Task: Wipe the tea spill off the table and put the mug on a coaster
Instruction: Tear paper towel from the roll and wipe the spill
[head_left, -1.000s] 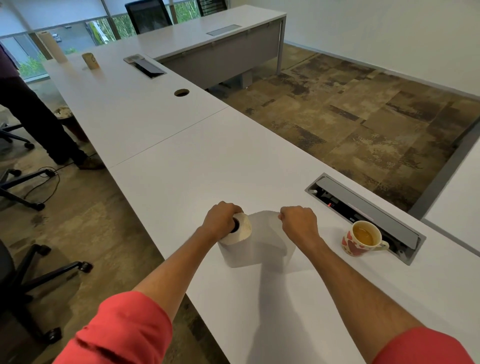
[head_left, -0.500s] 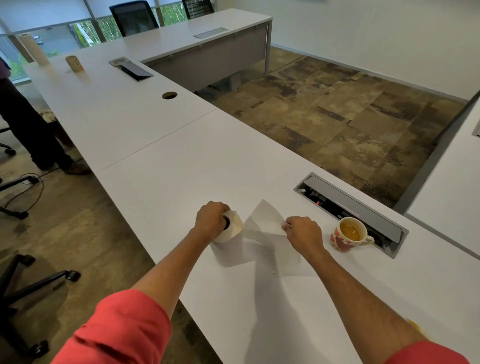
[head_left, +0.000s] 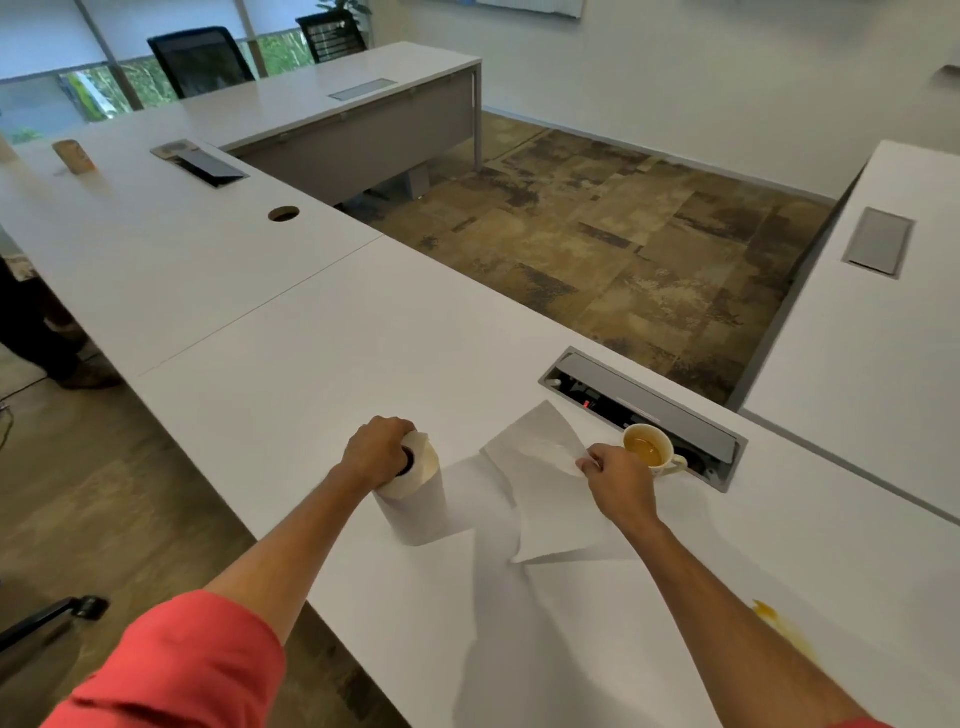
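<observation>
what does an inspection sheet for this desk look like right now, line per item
surface: white table, tea spill by its near right edge, partly behind the right forearm
job's things: paper towel roll upright; towel sheet pulled out; mug holding tea beside the open cable box; no coaster seen
clutter: small cup far left
hands: left hand grips the roll's top; right hand pinches the sheet
cables: nothing seen clearly
surroundings: office chairs, patterned carpet, another person's legs at left
</observation>
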